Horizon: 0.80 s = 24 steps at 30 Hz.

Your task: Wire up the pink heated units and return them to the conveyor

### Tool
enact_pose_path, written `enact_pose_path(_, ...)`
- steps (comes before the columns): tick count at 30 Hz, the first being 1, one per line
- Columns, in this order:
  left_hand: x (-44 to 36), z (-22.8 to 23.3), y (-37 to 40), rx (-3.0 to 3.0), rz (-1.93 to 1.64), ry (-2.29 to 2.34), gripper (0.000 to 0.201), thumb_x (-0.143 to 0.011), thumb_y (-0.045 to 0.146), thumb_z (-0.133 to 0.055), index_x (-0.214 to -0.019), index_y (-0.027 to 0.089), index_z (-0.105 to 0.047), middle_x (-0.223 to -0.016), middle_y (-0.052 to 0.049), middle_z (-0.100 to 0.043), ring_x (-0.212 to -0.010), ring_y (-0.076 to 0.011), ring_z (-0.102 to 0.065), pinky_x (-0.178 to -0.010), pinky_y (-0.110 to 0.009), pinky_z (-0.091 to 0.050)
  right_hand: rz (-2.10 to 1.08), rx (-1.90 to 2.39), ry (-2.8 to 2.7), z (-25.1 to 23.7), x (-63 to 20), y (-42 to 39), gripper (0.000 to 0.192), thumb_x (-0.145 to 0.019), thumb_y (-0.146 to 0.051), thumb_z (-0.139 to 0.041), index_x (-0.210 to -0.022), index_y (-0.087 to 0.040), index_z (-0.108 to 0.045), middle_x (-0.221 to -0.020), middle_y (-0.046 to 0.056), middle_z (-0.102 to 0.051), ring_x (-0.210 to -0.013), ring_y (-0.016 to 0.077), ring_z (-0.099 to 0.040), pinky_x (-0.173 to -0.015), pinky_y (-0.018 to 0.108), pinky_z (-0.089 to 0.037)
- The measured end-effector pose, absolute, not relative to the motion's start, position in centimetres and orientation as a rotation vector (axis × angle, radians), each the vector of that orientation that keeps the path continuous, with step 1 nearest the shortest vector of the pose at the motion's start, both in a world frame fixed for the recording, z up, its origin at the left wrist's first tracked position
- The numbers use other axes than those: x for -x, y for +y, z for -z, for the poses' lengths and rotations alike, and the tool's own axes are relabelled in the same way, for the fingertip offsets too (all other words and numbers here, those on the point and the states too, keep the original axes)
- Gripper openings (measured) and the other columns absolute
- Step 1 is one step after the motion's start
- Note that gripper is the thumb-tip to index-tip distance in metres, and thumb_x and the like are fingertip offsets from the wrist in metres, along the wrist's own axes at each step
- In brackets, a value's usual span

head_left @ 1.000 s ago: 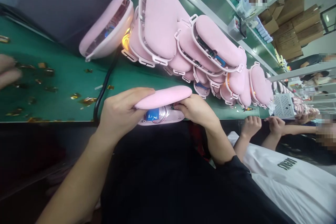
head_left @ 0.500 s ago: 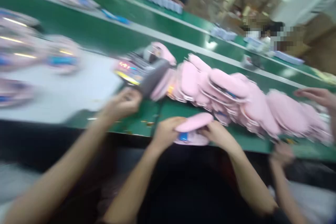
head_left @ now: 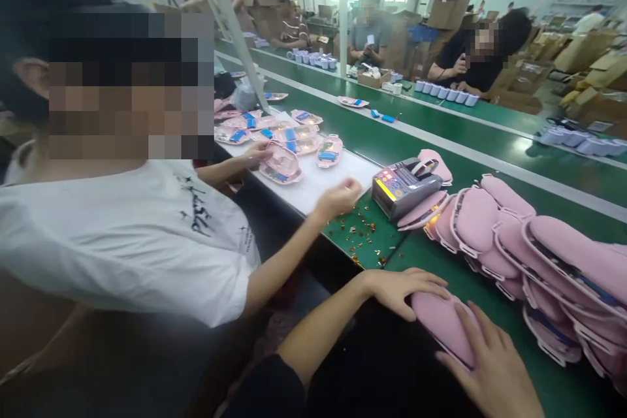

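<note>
Far left, a co-worker in a white t-shirt (head_left: 122,235) is sitting right up against the green surface (head_left: 490,304). One of their hands is touching a pink open shell (head_left: 280,164) on a white mat (head_left: 323,186), the other is hovering loosely curled over a scatter of gold scraps (head_left: 362,230). More open shells with blue parts are lying further back on that mat.

Moving right, a grey tape dispenser (head_left: 399,188) is sitting on the surface, just beside the start of a long pile of pink pads (head_left: 539,248) that's running off to the right edge.

Down front, the wearer's left hand (head_left: 404,289) is pressing flat, fingers spread, on the near end of a pink pad (head_left: 443,323) at the surface's edge. The right hand (head_left: 494,372) is cupping its other side, fingers open and wrapping the rim, so both hands are gripping the same pad between them.

Across the belt, other people are sitting behind rows of small white cups (head_left: 445,93).
</note>
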<state>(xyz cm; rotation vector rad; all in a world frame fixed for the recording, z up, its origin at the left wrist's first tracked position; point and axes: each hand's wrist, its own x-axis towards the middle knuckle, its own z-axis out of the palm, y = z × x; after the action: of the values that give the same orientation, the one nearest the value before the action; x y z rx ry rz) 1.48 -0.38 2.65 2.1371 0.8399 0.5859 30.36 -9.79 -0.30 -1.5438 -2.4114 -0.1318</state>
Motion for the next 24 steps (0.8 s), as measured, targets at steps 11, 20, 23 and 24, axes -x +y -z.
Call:
enact_pose_path(11,-9.7,2.3,-8.9,-2.425,-0.624,0.819,0.069,-0.101,0.044,-0.066,-0.163,0.025,-0.042,-0.159,-0.023,-0.045,-0.127,-0.0401,-0.06,-0.106,-0.064,-0.057,0.01,1.932,-2.294,-3.1,-35.1,-16.9,0.082,-0.081,-0.058,-0.088,-0.154,-0.035,-0.058,-0.161,0.012,-0.057,-0.142,0.0363,-0.053,-0.118,0.055,-0.044)
enact_pose_path(20,-22.2,0.5,-11.8,-2.504,-0.862,0.653,0.077,-0.106,0.044,-0.057,-0.169,0.019,-0.02,-0.163,-0.03,-0.034,-0.133,-0.0378,-0.063,-0.099,-0.053,-0.063,0.679,2.157,-1.458,5.1,-39.3,-27.3,0.085,-0.092,-0.036,-0.063,-0.169,-0.032,-0.029,-0.163,0.019,-0.038,-0.147,0.0451,-0.043,-0.102,0.064,-0.052)
enact_pose_path(23,-17.7,-2.8,-8.8,-2.537,-1.002,0.508,0.068,-0.106,0.031,-0.056,-0.168,0.029,-0.028,-0.144,-0.019,-0.058,-0.128,-0.0304,-0.066,-0.099,-0.044,-0.064,0.658,2.077,-1.355,7.6,-39.8,-27.8,0.098,-0.082,-0.036,-0.063,-0.171,-0.043,-0.023,-0.174,0.01,-0.03,-0.155,0.0454,-0.039,-0.091,0.065,-0.058)
enact_pose_path(24,-16.7,-4.5,-6.9,-2.564,-1.022,0.49,0.068,-0.105,0.027,-0.057,-0.167,0.033,-0.029,-0.138,-0.016,-0.062,-0.123,-0.028,-0.068,-0.099,-0.042,-0.064,0.638,2.057,-1.35,7.8,-40.6,-27.9,0.102,-0.078,-0.038,-0.064,-0.17,-0.049,-0.022,-0.175,0.005,-0.032,-0.157,0.044,-0.038,-0.089,0.065,-0.059)
